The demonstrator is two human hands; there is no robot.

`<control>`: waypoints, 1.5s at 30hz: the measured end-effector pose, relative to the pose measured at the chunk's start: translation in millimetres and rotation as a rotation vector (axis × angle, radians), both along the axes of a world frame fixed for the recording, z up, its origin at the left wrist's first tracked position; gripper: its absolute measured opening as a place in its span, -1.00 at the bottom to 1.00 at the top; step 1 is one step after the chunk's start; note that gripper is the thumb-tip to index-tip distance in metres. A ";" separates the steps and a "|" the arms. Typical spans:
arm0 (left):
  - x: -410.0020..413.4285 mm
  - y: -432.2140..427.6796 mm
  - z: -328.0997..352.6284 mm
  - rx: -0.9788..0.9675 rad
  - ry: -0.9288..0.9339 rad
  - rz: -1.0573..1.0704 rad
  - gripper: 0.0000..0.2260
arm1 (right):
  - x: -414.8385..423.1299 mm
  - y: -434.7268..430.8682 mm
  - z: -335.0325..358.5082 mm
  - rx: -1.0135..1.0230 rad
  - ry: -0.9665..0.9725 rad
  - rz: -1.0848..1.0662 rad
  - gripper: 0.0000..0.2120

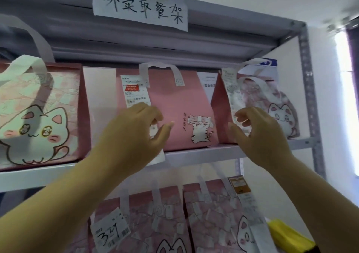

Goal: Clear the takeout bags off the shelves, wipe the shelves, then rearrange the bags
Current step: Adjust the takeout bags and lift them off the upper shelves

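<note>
While left hand (134,130) hovers, pink bag (180,105) behind (shelved)

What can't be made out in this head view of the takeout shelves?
Head view:
- Middle bag's receipt: print blurred, lower part behind the left hand.
- Right hand: whether it pinches the right bag's receipt, unclear.
- Left cat bag: cut off by frame edge.
- Yellow item: cut off at bottom, behind right forearm.
</note>
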State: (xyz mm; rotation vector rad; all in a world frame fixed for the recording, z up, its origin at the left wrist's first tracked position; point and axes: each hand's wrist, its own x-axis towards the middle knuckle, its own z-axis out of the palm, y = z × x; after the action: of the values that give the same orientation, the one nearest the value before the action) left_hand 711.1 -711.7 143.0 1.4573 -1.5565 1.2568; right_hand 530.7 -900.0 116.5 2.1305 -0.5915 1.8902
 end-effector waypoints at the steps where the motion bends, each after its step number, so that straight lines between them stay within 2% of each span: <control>1: -4.6 -6.3 -1.9 0.013 0.002 -0.014 -0.65 | -7.1 -3.6 -1.3 0.014 0.006 -0.012 -0.82; 9: -50.7 -74.5 -15.9 0.067 0.006 -0.027 -0.72 | -69.1 -62.7 -4.7 0.096 0.072 -0.127 -0.76; 16: -91.8 -145.4 -26.6 0.009 0.106 0.027 -0.64 | -110.2 -137.8 3.5 0.155 0.065 -0.172 -0.64; 21: -101.9 -181.5 -34.4 0.037 0.232 0.084 -0.55 | -115.8 -179.4 5.2 0.293 0.093 -0.142 -0.48; 25: -104.4 -195.6 -32.5 0.124 0.315 0.183 -0.52 | -110.5 -198.9 6.2 0.410 0.130 -0.098 -0.44; 30: -112.6 -203.0 -27.5 0.156 0.360 0.196 -0.63 | -107.7 -212.5 5.1 0.445 0.093 -0.110 -0.38; 33: -117.0 -206.9 -24.8 0.168 0.358 0.234 -0.62 | -108.3 -219.3 7.6 0.453 0.104 -0.130 -0.33; 38: -118.3 -212.2 -23.4 0.146 0.373 0.261 -0.72 | -107.6 -223.9 9.8 0.491 0.123 -0.003 -0.41; 45: -113.8 -207.3 -27.8 0.145 0.420 0.254 -0.67 | -108.6 -221.7 3.3 0.412 0.061 0.022 -0.47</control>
State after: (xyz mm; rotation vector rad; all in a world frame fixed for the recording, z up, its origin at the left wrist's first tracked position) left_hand 597.4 -919.0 115.2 1.9160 -1.2274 0.9031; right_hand 422.1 -1121.7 119.8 2.4355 -1.0231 1.8311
